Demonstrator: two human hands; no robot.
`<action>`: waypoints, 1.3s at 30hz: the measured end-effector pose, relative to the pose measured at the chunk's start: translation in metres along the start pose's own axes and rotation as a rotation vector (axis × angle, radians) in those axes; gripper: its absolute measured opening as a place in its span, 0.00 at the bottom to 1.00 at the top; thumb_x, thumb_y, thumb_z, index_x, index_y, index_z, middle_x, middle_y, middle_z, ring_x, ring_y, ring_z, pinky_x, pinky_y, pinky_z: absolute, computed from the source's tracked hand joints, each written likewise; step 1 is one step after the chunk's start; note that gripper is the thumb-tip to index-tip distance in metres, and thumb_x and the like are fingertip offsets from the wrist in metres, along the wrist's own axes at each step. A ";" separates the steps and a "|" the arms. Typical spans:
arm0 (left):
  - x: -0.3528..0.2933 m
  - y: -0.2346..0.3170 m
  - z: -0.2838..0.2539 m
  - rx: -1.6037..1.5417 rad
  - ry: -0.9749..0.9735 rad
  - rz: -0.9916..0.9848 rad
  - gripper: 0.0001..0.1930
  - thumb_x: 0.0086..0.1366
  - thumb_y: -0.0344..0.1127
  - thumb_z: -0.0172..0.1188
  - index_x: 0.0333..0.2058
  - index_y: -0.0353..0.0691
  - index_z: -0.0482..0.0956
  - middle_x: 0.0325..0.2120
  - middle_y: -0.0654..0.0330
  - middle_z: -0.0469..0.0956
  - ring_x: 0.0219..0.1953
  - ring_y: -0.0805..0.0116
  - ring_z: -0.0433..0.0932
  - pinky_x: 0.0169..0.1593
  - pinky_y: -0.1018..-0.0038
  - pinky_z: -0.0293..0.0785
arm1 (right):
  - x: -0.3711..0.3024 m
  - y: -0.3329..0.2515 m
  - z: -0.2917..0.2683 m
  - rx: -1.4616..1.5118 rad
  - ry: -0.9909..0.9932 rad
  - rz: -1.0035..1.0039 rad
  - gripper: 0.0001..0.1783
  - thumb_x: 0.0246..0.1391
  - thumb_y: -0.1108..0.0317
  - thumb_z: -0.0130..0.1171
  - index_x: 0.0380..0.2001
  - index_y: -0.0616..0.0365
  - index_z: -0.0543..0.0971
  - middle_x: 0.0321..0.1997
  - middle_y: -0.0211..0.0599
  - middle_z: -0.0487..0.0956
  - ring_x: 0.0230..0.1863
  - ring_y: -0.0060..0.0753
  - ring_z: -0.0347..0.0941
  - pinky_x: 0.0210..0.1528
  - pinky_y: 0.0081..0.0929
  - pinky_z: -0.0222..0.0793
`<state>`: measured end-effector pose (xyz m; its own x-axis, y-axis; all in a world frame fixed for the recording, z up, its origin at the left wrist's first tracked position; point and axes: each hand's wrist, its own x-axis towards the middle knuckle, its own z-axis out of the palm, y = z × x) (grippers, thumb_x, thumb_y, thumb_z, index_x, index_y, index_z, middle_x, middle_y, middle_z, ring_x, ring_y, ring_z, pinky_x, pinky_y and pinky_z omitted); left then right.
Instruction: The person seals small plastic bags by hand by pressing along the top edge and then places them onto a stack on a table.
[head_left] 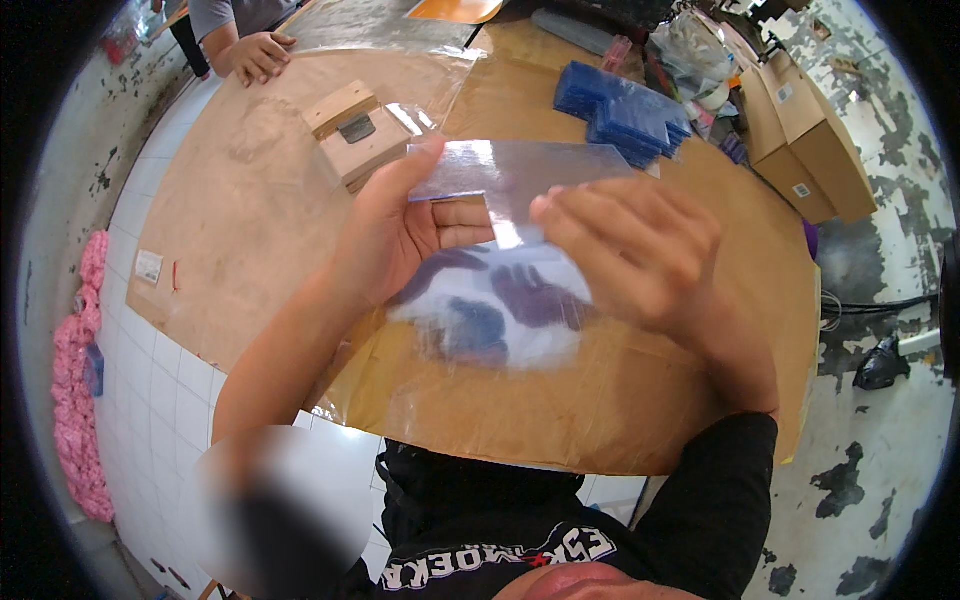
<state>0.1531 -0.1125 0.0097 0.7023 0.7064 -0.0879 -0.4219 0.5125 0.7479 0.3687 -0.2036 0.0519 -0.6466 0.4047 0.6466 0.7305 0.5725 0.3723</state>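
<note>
My left hand point(385, 215) grips a clear plastic sheet point(525, 165) at its left end, thumb on top and fingers showing beneath through a cut-out. The sheet is stepped, with a narrower tab pointing toward me. At its right side my right hand point(640, 245) is closed, its fingertips pinching beside the tab; its thumb is mostly hidden. Just below both hands is a shiny, see-through piece of film point(500, 305), smeared by motion, with dark and white reflections on it. I cannot tell whether it touches the table.
A brown-covered table point(640, 400) spreads under my hands. Beyond them stand a wooden block jig point(365, 155) and a stack of blue-tinted plastic sheets point(625, 110). Cardboard boxes point(805, 130) are at the right, a pink bundle point(80, 400) at the left. Another person's hand point(260, 58) rests on the far edge.
</note>
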 end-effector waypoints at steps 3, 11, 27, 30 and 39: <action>-0.002 -0.003 -0.003 0.219 0.032 -0.005 0.19 0.72 0.40 0.50 0.51 0.28 0.71 0.42 0.47 0.81 0.35 0.62 0.84 0.38 0.71 0.83 | 0.006 -0.006 -0.018 0.326 -0.205 0.132 0.11 0.46 0.63 0.69 0.33 0.54 0.84 0.31 0.33 0.80 0.33 0.36 0.78 0.34 0.31 0.74; -0.029 -0.027 0.032 0.502 -0.165 -0.079 0.16 0.74 0.36 0.48 0.53 0.30 0.67 0.33 0.51 0.82 0.23 0.70 0.82 0.28 0.77 0.80 | 0.005 -0.013 -0.005 0.500 -0.015 0.444 0.12 0.43 0.74 0.71 0.34 0.59 0.84 0.33 0.38 0.81 0.34 0.38 0.78 0.36 0.30 0.73; -0.036 -0.035 0.033 0.947 -0.269 0.167 0.11 0.73 0.30 0.46 0.49 0.29 0.68 0.23 0.54 0.81 0.21 0.66 0.83 0.26 0.74 0.77 | -0.002 -0.032 0.000 0.457 0.040 0.386 0.12 0.36 0.82 0.70 0.28 0.61 0.84 0.30 0.36 0.80 0.29 0.36 0.75 0.30 0.27 0.70; -0.036 -0.034 0.036 0.946 -0.255 0.178 0.07 0.70 0.27 0.46 0.42 0.28 0.67 0.25 0.48 0.81 0.20 0.59 0.82 0.26 0.69 0.78 | -0.004 -0.032 0.002 0.416 0.070 0.326 0.12 0.34 0.83 0.69 0.28 0.61 0.84 0.29 0.36 0.80 0.29 0.36 0.75 0.29 0.27 0.71; -0.038 -0.040 0.035 0.969 -0.251 0.269 0.08 0.69 0.25 0.47 0.44 0.29 0.67 0.22 0.49 0.80 0.19 0.58 0.81 0.26 0.68 0.77 | -0.009 -0.027 0.014 0.354 0.184 0.204 0.18 0.24 0.74 0.67 0.28 0.59 0.81 0.28 0.33 0.76 0.27 0.34 0.73 0.27 0.25 0.70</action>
<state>0.1633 -0.1762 0.0060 0.7993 0.5604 0.2170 -0.0182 -0.3384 0.9408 0.3515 -0.2131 0.0268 -0.4241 0.4196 0.8025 0.6980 0.7161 -0.0055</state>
